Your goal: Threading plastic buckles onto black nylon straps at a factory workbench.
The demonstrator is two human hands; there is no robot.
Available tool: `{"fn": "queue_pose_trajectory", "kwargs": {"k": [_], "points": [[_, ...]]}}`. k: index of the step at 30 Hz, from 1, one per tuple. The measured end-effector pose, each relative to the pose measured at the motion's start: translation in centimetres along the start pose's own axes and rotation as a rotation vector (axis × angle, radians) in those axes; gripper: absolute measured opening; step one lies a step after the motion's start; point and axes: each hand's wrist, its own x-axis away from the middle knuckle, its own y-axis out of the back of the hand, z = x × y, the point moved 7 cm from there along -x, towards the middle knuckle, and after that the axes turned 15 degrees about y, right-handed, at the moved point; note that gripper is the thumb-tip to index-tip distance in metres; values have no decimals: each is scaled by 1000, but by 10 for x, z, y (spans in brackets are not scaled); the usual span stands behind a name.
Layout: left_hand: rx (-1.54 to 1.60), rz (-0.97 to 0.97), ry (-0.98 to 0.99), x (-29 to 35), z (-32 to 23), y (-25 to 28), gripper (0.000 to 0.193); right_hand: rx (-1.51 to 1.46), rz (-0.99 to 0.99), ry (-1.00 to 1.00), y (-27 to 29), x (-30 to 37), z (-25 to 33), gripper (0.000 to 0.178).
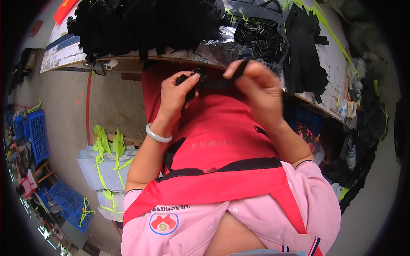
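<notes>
Pinched between both hands, left hand [176, 91] and right hand [256, 87], a black strap [218, 83]; buckle pile [260, 36] sits just beyond.

Black strap [215, 83], red apron [222, 145] with black band, pink shirt [316, 200], pale green bangle [157, 135], blue crates [37, 132]

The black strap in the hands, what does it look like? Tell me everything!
The black strap is a narrow, flat band that looks like woven webbing. It stretches sideways between both hands, above the red apron. The right hand pinches one end, which sticks up past the fingertips. The left hand grips the other end, where a small black plastic-looking part sits. Its details are too blurred to tell.
</notes>
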Motion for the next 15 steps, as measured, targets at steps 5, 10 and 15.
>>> {"fn": "queue_pose_trajectory", "kwargs": {"k": [5,10,15], "points": [[-55,-92,-87,-1,0,12,21,-53,-221,207,35,-52,84,8],[-51,-80,-116,4,-3,4,20,95,182,-678,-1,14,-42,17],[-147,-152,-307,17,-14,3,16,41,173,-850,-15,50,-74,17]]}}
